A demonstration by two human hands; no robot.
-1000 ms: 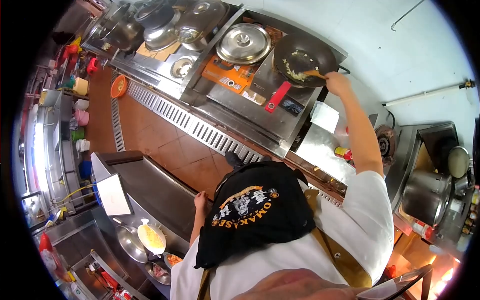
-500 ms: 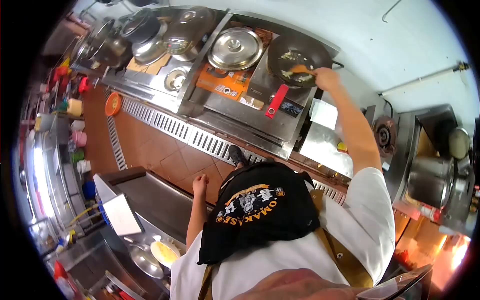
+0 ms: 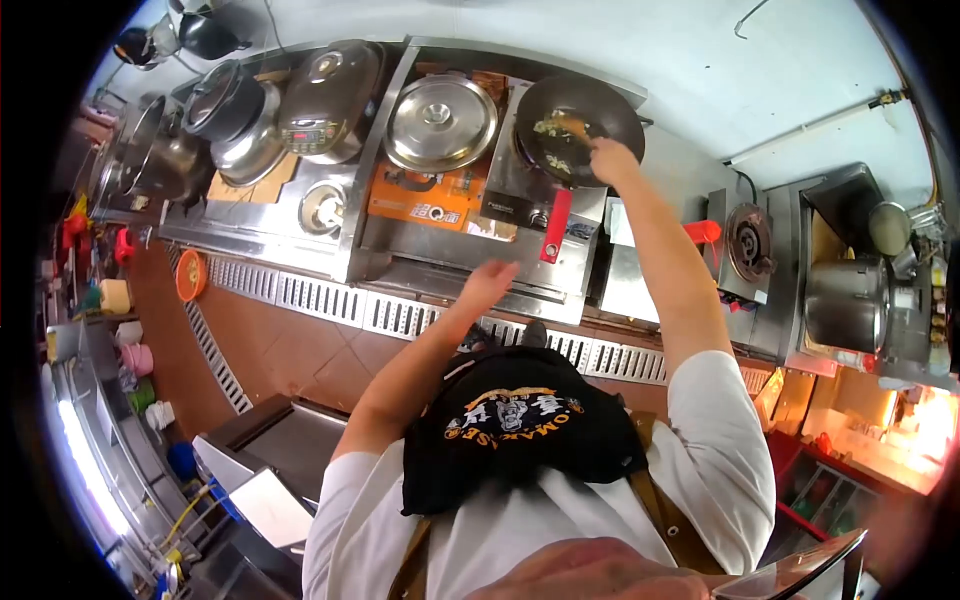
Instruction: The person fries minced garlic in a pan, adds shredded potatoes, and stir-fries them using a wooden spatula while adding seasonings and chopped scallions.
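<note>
My right hand [image 3: 613,161] is closed around a wooden spatula [image 3: 572,126], whose blade sits inside a dark frying pan [image 3: 622,112]. Pale chopped food [image 3: 558,163] lies in small clumps in the pan. Its red handle [image 3: 556,226] points toward me over the stove front. My left hand [image 3: 488,285] hangs in the air short of the counter's front edge, left of that handle and apart from it. Its fingers look stretched out, a little blurred, with nothing visible in them.
Left of the pan is a lidded steel pot [image 3: 441,122], then a rice cooker [image 3: 330,100]. A small metal bowl [image 3: 322,208] stands nearer me. On the right are a gas burner [image 3: 750,242] and a tall steel pot [image 3: 846,305]. A floor drain grate [image 3: 395,315] runs along the counter.
My left hand has come up and forward from beside my body toward the counter, its fingers loosening from a curl. My right hand still holds the spatula, which has shifted within the pan.
</note>
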